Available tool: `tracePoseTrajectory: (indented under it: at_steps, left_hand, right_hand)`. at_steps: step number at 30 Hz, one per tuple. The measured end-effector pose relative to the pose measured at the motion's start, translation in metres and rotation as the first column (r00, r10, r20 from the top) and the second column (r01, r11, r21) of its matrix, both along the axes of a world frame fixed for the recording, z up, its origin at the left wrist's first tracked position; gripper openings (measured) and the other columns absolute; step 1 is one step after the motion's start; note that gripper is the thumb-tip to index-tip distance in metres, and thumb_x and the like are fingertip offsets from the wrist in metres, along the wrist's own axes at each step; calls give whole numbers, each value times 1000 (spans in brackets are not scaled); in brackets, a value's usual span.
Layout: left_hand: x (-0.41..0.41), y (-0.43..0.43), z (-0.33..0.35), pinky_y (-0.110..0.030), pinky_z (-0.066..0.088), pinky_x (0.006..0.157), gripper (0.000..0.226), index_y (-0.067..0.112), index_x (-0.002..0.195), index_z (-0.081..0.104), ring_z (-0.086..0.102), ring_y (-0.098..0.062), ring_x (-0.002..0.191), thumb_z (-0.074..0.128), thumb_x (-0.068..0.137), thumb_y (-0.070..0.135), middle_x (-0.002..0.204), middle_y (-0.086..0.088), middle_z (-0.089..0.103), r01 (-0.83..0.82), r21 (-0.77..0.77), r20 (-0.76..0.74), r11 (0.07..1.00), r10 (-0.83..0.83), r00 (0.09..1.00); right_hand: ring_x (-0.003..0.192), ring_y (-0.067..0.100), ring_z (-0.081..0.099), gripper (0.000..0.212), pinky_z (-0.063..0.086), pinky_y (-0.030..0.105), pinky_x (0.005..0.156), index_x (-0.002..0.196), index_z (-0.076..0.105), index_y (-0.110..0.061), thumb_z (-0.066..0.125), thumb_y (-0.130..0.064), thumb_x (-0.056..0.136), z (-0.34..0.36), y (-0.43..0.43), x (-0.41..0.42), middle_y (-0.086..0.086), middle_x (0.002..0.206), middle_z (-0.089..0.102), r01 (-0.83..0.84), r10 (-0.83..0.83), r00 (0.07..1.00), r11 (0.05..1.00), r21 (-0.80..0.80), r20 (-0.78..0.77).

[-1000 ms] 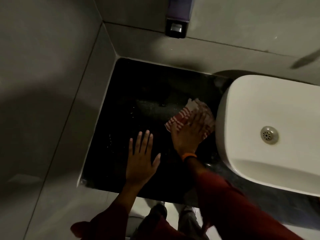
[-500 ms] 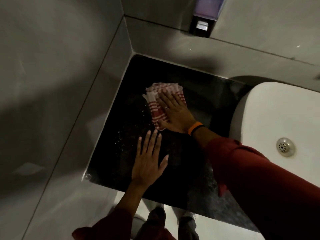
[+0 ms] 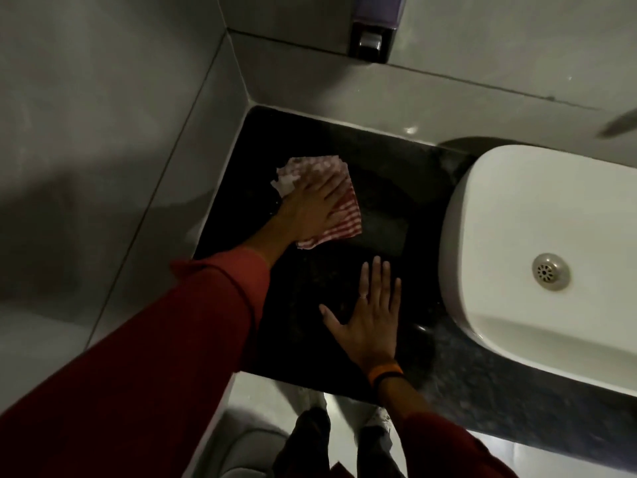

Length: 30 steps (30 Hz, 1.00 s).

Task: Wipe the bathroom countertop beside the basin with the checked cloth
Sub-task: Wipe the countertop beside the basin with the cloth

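Note:
The red-and-white checked cloth (image 3: 339, 220) lies crumpled on the black countertop (image 3: 396, 188), near its far left corner by the wall. My left hand (image 3: 310, 212) presses flat on the cloth, fingers spread over it and pointing toward the basin. My right hand (image 3: 370, 319), with an orange wristband and a ring, rests palm down on the bare counter nearer the front edge, holding nothing. It lies just left of the white basin (image 3: 517, 219).
Grey tiled walls close the counter on the left and at the back. A soap dispenser (image 3: 372, 39) hangs on the back wall above the counter. The basin's drain (image 3: 550, 271) shows at right. My shoes (image 3: 310, 436) stand on the floor below the counter's front edge.
The cloth has passed from my right hand to my left and moved further left toward the wall. My right hand now lies flat on the counter near the basin.

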<state>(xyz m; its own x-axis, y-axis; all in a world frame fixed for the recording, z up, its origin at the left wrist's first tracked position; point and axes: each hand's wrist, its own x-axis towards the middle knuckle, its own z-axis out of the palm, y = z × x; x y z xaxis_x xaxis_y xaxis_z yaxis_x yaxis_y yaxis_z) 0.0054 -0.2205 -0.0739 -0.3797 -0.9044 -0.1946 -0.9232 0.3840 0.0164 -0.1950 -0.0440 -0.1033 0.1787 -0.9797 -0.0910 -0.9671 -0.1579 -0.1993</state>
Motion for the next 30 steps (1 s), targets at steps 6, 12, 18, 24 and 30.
tracePoseTrajectory:
  at_steps: [6,12,18,24,30]
  left_hand:
    - [15,33,-16,-60,18,118,73,25,152,36,32,-24,150,39,92,67,161,-1,35,-300,-143,-146,943,279,949]
    - [26,104,-21,-68,9,118,84,23,157,18,16,-31,154,31,90,71,168,-4,17,-716,-4,-171,698,705,688]
    - [8,188,-21,-69,18,117,92,18,158,10,17,-37,153,17,87,75,167,-13,17,-918,61,-149,393,913,381]
    - [-63,238,-7,-67,-5,117,87,18,159,1,4,-37,155,27,93,68,168,-13,3,-968,235,-196,83,980,36]
    - [-69,230,42,-60,-5,123,83,12,157,-8,-10,-33,155,32,100,58,168,-12,-12,-729,674,-227,-120,905,-360]
  right_hand:
    - [160,29,-1,113,6,54,129,161,12,-6,37,-85,83,-2,0,1,15,172,4,3,-4,1000,1000,-23,-22]
    - [160,30,1,114,11,57,128,161,11,-6,35,-85,82,-2,-1,1,17,171,6,11,-12,999,1000,-25,-45]
    - [160,31,-1,114,7,57,128,160,10,-5,31,-86,83,-1,-1,-1,17,171,5,-13,13,999,1000,-26,-30]
    - [159,33,0,116,4,57,128,160,11,-4,31,-87,82,3,-1,-1,19,171,6,-26,26,1000,1000,16,4]
    - [159,33,6,88,8,58,128,158,26,-8,46,-64,94,24,18,9,18,170,12,-191,199,960,980,-59,198]
